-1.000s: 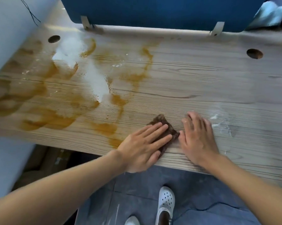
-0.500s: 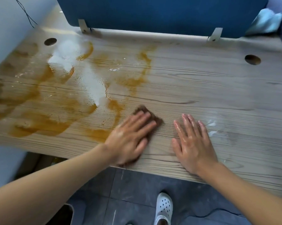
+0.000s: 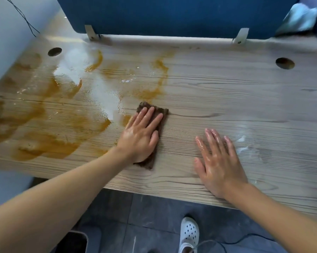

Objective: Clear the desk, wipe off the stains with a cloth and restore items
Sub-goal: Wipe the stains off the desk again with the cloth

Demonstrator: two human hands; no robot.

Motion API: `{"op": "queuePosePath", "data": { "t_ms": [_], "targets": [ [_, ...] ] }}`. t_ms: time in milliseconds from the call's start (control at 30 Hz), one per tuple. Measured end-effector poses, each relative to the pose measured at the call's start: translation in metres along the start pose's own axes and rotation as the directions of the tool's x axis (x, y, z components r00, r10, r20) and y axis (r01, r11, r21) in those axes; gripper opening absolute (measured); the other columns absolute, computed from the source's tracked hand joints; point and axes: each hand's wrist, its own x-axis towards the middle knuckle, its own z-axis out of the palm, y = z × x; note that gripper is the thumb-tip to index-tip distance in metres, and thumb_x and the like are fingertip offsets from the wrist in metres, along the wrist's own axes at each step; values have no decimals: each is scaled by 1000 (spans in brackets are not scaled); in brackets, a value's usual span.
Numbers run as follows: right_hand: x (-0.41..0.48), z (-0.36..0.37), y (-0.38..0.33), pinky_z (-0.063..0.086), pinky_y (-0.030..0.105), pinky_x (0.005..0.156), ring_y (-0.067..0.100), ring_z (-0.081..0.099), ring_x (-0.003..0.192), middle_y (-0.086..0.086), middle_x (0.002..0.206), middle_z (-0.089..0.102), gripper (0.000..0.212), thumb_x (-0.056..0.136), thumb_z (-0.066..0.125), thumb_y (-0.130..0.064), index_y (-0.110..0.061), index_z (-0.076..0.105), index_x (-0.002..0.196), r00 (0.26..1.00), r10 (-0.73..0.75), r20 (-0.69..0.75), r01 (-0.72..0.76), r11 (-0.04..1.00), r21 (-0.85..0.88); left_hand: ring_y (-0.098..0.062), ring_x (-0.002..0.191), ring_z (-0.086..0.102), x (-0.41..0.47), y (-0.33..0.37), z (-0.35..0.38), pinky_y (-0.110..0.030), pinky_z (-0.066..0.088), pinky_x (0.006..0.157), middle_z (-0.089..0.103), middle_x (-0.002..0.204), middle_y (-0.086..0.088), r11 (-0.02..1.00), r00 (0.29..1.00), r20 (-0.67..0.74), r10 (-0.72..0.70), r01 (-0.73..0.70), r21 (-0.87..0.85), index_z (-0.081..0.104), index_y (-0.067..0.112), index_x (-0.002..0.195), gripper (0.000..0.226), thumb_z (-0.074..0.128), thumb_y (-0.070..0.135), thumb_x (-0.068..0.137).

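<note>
A wooden desk (image 3: 227, 99) fills the view. Orange-brown stains (image 3: 49, 143) and white wet patches (image 3: 102, 94) cover its left half. A folded brown cloth (image 3: 160, 112) lies near the middle, at the right edge of the stains. My left hand (image 3: 141, 134) presses flat on the cloth with straight fingers and hides most of it. To the right of the cloth, my right hand (image 3: 218, 159) lies flat on bare wood, wet and shiny, holding nothing.
A blue divider panel (image 3: 172, 15) stands along the back edge on two brackets. Cable holes sit at the back left (image 3: 54, 51) and back right (image 3: 285, 63). A light blue cloth (image 3: 300, 17) lies at the far right corner. A small white smear (image 3: 242, 143) marks the wood beside my right hand.
My left hand has pushed the cloth away from the front edge and to the left, up to the stains. My right hand has stayed flat on the desk, now apart from the cloth.
</note>
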Motion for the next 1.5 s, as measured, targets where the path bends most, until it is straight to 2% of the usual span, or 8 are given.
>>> {"op": "queuePosePath", "data": {
  "t_ms": [100, 300, 500, 733, 933, 1167, 1367, 1500],
  "targets": [
    [0, -1, 0, 17, 55, 120, 30, 13, 152, 17, 162, 21, 67, 98, 20, -49, -14, 29, 154, 1000, 6, 3, -6, 1000, -4, -20, 154, -7, 8, 12, 0, -42, 0, 125, -1, 168, -2, 984, 984, -23, -179, 179, -11, 7, 29, 160, 67, 10, 49, 96],
    [29, -11, 6, 36, 55, 99, 35, 48, 120, 15, 126, 51, 48, 87, 35, -47, -15, 59, 113, 998, -14, -61, 17, 998, 54, -17, 154, -5, -57, 32, 3, -39, -1, 125, 5, 167, 1, 939, 936, 69, 344, -345, -4, 15, 32, 159, 60, 26, 45, 102],
    [76, -5, 16, 9, 51, 121, 26, 15, 151, 12, 161, 24, 66, 94, 21, -52, -21, 36, 151, 998, 51, -33, -48, 996, 81, -15, 154, -2, 31, 2, 1, -39, 3, 126, 5, 167, 2, 994, 993, -51, -107, 107, -2, 13, 35, 159, 65, 13, 49, 95],
    [75, -5, 15, 20, 56, 118, 31, 27, 147, 15, 158, 34, 64, 92, 29, -47, -17, 46, 147, 999, 35, -12, -35, 999, 31, -15, 154, 0, -20, 20, 1, -37, 2, 125, 8, 167, 3, 949, 948, 30, 316, -315, -16, 18, 34, 159, 59, 28, 44, 101],
    [76, -6, 16, 24, 58, 116, 33, 31, 146, 18, 155, 38, 63, 92, 33, -46, -14, 49, 144, 998, 27, -58, -25, 999, 39, -15, 154, -5, 80, 2, -4, -39, 1, 126, 1, 168, 2, 979, 979, -28, -201, 200, -41, 11, 32, 159, 67, 13, 49, 94],
    [117, -20, 33, 30, 52, 101, 31, 47, 122, 12, 130, 53, 52, 90, 30, -49, -17, 60, 118, 995, -14, -102, 25, 994, 106, -17, 154, 4, 11, 19, -1, -40, 9, 125, 14, 166, -1, 968, 968, 11, 249, -249, -8, 24, 30, 158, 60, 32, 43, 99],
    [155, -12, 49, -1, 52, 122, 21, 1, 153, 7, 166, 8, 76, 91, 8, -53, -19, 22, 157, 999, 22, -26, -20, 996, 92, -12, 153, -10, 106, -3, -5, -38, -1, 126, -4, 167, 3, 977, 977, -26, -211, 210, -16, 5, 34, 159, 68, 8, 51, 93],
    [155, -11, 50, 8, 55, 121, 24, 11, 153, 10, 164, 16, 71, 94, 18, -50, -15, 32, 154, 998, 22, -57, -19, 998, 66, -20, 154, 6, 61, 30, -1, -45, 14, 124, 14, 166, -2, 1000, 997, -70, 17, -17, 7, 24, 27, 158, 64, 27, 44, 97]
  ]
}}
